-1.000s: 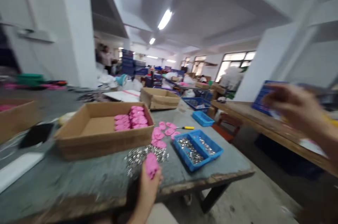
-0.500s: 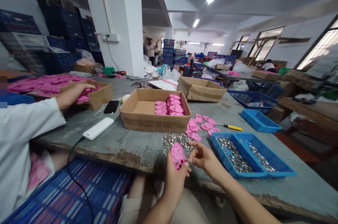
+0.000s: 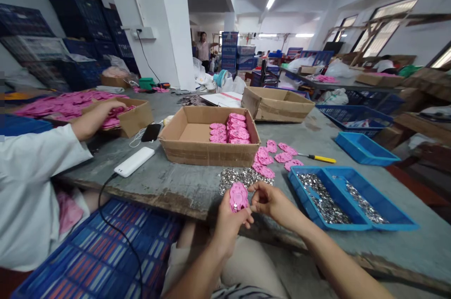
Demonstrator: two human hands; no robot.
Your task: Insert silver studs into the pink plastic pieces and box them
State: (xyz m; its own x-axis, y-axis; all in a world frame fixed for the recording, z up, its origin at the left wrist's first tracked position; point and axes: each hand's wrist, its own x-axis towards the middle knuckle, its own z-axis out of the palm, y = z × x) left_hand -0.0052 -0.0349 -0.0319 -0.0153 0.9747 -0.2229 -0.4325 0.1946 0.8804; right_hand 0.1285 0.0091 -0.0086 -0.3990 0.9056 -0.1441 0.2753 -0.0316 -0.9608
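Note:
My left hand [image 3: 228,224] grips a flat pink plastic piece [image 3: 238,194] with an embossed surface, holding it upright over the table's front edge. A small shiny metal bit [image 3: 235,206] shows low on that piece. Close at its right side is my right hand [image 3: 268,201], thumb and index finger pinched together; what lies between those fingertips is too small to make out. Behind both hands spreads a pile of small silver metal parts [image 3: 230,178]. More pink pieces [image 3: 262,156] lie loose beyond it, beside a cardboard box [image 3: 207,153] with stacked pink pieces inside.
To the right stands a divided blue tray [image 3: 355,226] of metal parts, with a yellow-handled tool [image 3: 324,159] and another blue tray [image 3: 366,148] behind. On the left are a white power bank [image 3: 134,162], its cable, a phone [image 3: 151,133] and a co-worker's arm [image 3: 91,118] reaching into a box.
The pink piece has turned to show more of its face, with the metal bit now clearer. My right hand stays close beside it. The camera view has shifted slightly.

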